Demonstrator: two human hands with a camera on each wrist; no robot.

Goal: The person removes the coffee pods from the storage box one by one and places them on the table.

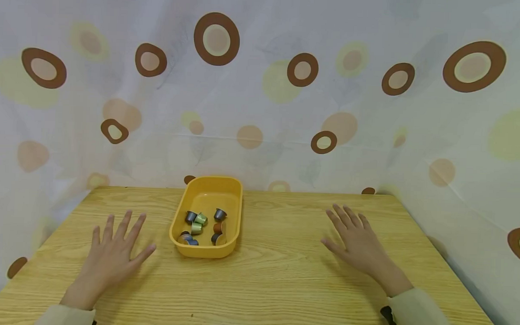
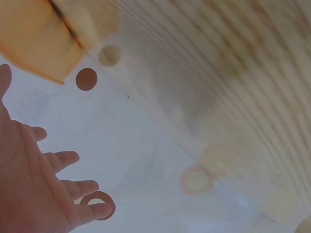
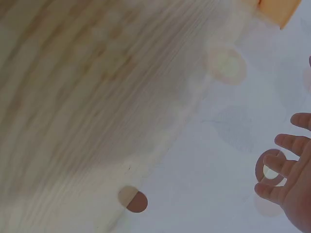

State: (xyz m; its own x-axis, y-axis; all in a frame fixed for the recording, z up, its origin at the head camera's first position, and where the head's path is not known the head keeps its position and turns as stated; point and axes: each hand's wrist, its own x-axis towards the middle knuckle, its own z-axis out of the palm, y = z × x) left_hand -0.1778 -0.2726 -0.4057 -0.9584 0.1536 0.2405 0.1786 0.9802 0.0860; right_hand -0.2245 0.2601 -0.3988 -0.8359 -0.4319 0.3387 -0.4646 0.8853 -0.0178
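Note:
My left hand [image 1: 112, 260] is held palm down over the left part of the table, fingers straight and spread, with nothing in it. Just right of it stands a yellow tub [image 1: 236, 228] holding several coffee capsules: dark grey [image 1: 220, 214], light green [image 1: 197, 228], brown [image 1: 217, 228] and blue ones, mostly in its near half. Over the table's right side, well apart from the tub, my right hand [image 1: 360, 247] is spread too and holds nothing. The left wrist view shows the left palm [image 2: 29, 184] and part of the tub [image 2: 34, 39]; the right wrist view shows the right fingers [image 3: 286, 167].
The wooden table [image 1: 281, 287] bears the tub near its back edge. Behind it and at both sides hangs a pale curtain [image 1: 262, 105] patterned with brown rings and soft spots.

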